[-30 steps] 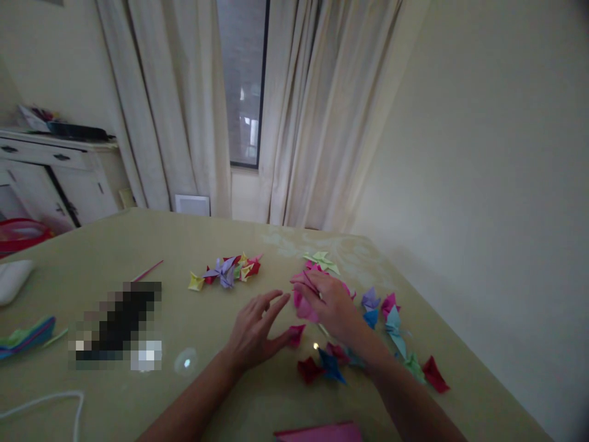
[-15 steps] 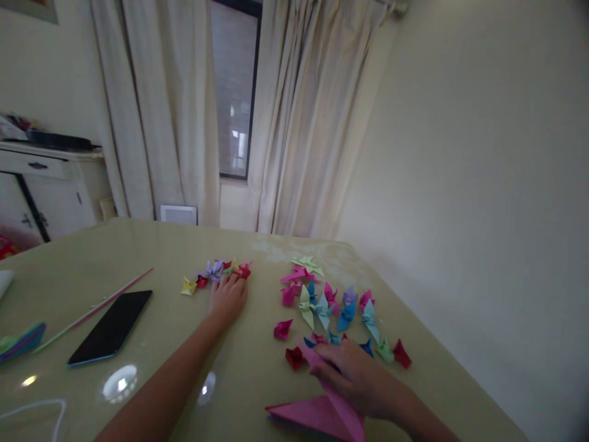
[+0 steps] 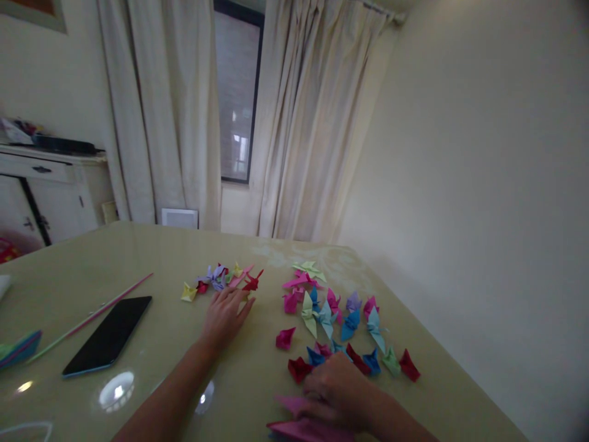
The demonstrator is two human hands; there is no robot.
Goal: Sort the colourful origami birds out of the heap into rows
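My left hand (image 3: 226, 316) rests at the near side of a small cluster of paper cranes, with its fingers stretched out and the thumb apart. A red paper crane (image 3: 253, 282) stands just beyond its fingertips, beside a lilac crane (image 3: 216, 277) and a yellow one (image 3: 188, 292). Near the table's front edge, my right hand (image 3: 338, 393) is closed on pink folded paper (image 3: 317, 430), whose pointed end sticks out to the left. Its fingertips are partly hidden. Just beyond this hand lie several small folded pieces, among them a dark red one (image 3: 299, 369).
A larger spread of paper cranes, with a light blue one (image 3: 326, 319), covers the right side of the table (image 3: 151, 252). On the left lie a black phone (image 3: 110, 334), a thin pink-green stick (image 3: 94, 316) and a blue-green paper piece (image 3: 23, 350). A wall borders the right side.
My left hand has drawn back slightly from the cluster, uncovering the red crane. My right hand has turned and lowered the raised part of the pink paper toward me. The view has shifted slightly.
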